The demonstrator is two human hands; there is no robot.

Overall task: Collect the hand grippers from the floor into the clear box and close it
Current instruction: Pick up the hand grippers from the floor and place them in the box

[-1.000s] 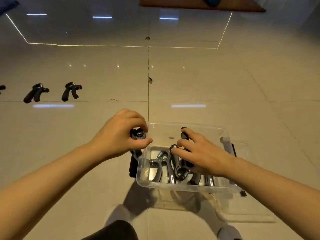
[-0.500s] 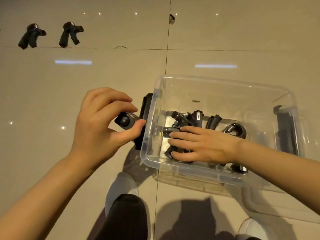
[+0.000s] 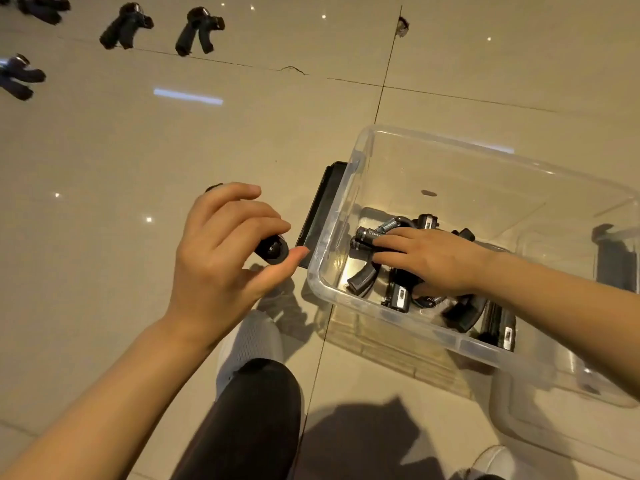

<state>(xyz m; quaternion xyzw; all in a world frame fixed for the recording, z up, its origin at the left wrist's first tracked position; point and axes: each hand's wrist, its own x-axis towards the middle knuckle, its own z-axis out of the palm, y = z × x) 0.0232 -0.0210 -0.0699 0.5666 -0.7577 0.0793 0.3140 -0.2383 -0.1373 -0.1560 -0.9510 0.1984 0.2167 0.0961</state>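
A clear box (image 3: 349, 181) stands on the tiled floor at the right, with several black hand grippers (image 3: 398, 296) piled in its bottom. My right hand (image 3: 429, 261) reaches inside and lies over that pile with its fingers stretched out on a gripper's spring end (image 3: 367, 235). My left hand (image 3: 225, 251) hovers just left of the box and pinches a black hand gripper (image 3: 273, 249) between fingers and thumb; most of that gripper is hidden by the hand. More hand grippers lie on the floor far left: one (image 3: 126, 27), another (image 3: 199, 29), a third (image 3: 19, 76).
A black latch (image 3: 318, 209) hangs on the box's left wall. The clear lid (image 3: 554, 431) lies under and to the right of the box. My dark trouser leg (image 3: 249, 420) and white shoe (image 3: 251, 337) are just below my left hand.
The view has tilted down and drawn closer. My right hand sank from the box's top onto the pile inside. My left hand stays beside the box, still pinching its gripper.
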